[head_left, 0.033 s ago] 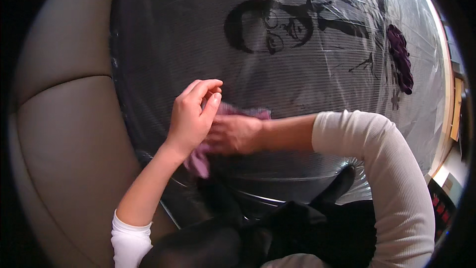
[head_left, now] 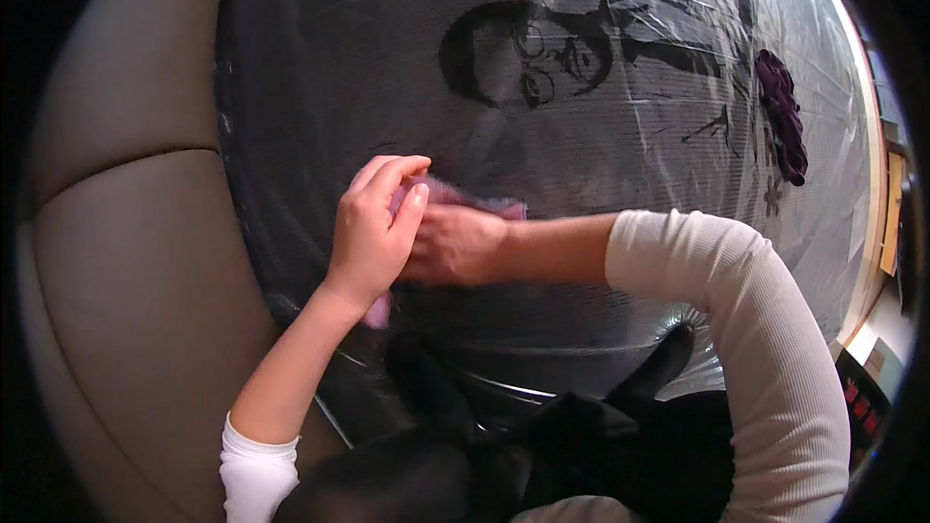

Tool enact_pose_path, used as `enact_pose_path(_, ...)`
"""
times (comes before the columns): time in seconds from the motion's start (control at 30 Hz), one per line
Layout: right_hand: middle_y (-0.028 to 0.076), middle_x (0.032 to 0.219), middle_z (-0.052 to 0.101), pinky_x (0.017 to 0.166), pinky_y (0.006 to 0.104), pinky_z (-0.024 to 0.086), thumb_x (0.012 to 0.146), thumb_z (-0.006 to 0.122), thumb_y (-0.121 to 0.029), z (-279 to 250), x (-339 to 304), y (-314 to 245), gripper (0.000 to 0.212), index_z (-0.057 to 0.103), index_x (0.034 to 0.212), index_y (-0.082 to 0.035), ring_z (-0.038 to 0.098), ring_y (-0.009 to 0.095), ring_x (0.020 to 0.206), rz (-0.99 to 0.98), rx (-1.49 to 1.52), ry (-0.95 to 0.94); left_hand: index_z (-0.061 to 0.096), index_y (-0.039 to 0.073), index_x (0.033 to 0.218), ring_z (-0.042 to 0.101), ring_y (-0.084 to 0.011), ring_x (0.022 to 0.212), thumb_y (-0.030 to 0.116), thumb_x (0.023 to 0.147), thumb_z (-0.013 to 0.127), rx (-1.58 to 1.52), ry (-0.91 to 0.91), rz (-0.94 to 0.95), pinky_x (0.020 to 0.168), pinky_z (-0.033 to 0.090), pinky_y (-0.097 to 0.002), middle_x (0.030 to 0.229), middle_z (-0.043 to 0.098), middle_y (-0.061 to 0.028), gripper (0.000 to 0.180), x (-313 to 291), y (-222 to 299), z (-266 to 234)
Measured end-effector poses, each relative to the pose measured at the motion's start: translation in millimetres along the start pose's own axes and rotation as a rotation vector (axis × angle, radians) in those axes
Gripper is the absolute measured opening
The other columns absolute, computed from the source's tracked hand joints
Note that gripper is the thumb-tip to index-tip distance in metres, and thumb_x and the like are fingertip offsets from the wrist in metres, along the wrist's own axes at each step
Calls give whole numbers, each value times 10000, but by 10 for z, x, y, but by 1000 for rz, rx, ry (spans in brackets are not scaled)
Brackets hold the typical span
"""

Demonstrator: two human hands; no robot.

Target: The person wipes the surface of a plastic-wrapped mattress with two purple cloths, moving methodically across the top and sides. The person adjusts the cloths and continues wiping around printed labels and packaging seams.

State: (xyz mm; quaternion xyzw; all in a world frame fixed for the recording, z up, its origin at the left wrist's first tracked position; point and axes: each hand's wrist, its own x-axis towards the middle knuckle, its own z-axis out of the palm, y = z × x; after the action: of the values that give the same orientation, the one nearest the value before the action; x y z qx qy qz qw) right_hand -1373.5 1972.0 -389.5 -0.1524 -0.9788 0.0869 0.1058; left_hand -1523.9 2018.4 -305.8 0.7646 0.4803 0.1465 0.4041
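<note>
A pinkish-purple cloth lies bunched on the plastic-covered dark surface, partly hidden by both hands. My right hand reaches across from the right and has hold of it; the fingers are blurred. My left hand is just left of the right one and overlaps part of the cloth. Its fingers are loosely bent, with the thumb apart from them and nothing visible between. A bit of the cloth pokes out below the left wrist. Farther right, a crumpled dark purple garment lies on the clear sheet.
Clear, wrinkled plastic covers the ribbed dark surface, which bears a black drawing of a figure with glasses. Along the left runs a brown padded seat. My dark-clad foot rests at the near right.
My right hand has shifted slightly away from me, carrying the cloth along, so less of it shows below my left wrist. My left hand has barely moved.
</note>
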Motion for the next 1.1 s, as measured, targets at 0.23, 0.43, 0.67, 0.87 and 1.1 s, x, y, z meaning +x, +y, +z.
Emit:
enact_pose_path(0.23, 116, 1488, 465, 1212, 492, 158, 936, 565, -323, -108, 200, 642, 440, 586, 1336, -138, 320, 293, 1453, 436, 32, 209, 446, 71, 1440, 379, -344, 1390, 223, 1004, 513, 213, 239, 9, 1163, 295, -458, 1510, 392, -174, 466, -139, -506, 161)
enact_pose_path(0.43, 136, 1363, 553, 1210, 493, 189, 923, 593, -279, 25, 272, 26, 347, 656, 1208, -92, 417, 319, 1366, 254, 239, 104, 446, 120, 1419, 298, -341, 1430, 290, 1020, 465, 96, 350, -136, 1182, 127, -560, 1528, 354, -166, 435, -266, -444, 230)
enact_pose_path(0.67, 152, 1349, 564, 1160, 482, 306, 967, 477, -129, 641, 517, -1115, 392, 551, 1341, -41, 498, 320, 1293, -123, 526, 183, 468, 68, 1392, 308, -281, 1425, 241, 1037, 411, 160, 473, -110, 1170, 238, -436, 1549, 335, -128, 399, -303, -336, 271)
enact_pose_path(0.87, 107, 1287, 630, 1161, 420, 323, 968, 557, -201, 166, 1171, -296, 348, 604, 1307, -139, 550, 256, 1219, 113, 598, -381, 497, 61, 1370, 350, -321, 1398, 190, 1029, 428, -12, 507, -41, 1153, 276, -449, 1539, 342, -171, 371, -108, -353, 121)
enact_pose_path(1.1, 107, 1380, 562, 1188, 432, 273, 909, 616, -215, 278, 697, 788, 390, 618, 1288, -125, 443, 261, 1348, 413, 533, 357, 392, 70, 1458, 341, -349, 1412, 248, 1018, 441, 188, 425, 45, 1172, 216, -500, 1528, 375, -176, 477, 255, -458, 111)
